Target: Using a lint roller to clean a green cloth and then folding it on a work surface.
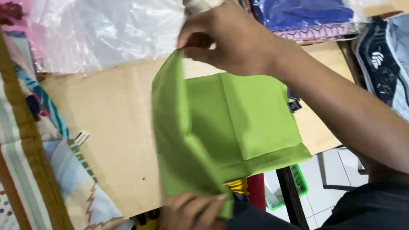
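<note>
Green cloth (238, 123) fold runs top-to-bottom mid-frame: right hand (230, 40) pinches upper corner, left hand (191, 211) pinches lower edge.

Evenly and softly lit from above, bright without harsh shadows; only a faint shade under the raised fold of the green cloth (230, 127). White glare across the clear plastic bags (106, 30) at top left. Slightly soft throughout, with motion blur on the near hand (191, 211) at the bottom edge.

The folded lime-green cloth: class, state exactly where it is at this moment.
In the head view, the folded lime-green cloth lies mid-frame on the brown cardboard-covered table, its far corner pinched by the right hand and its near corner by the left hand.
</note>
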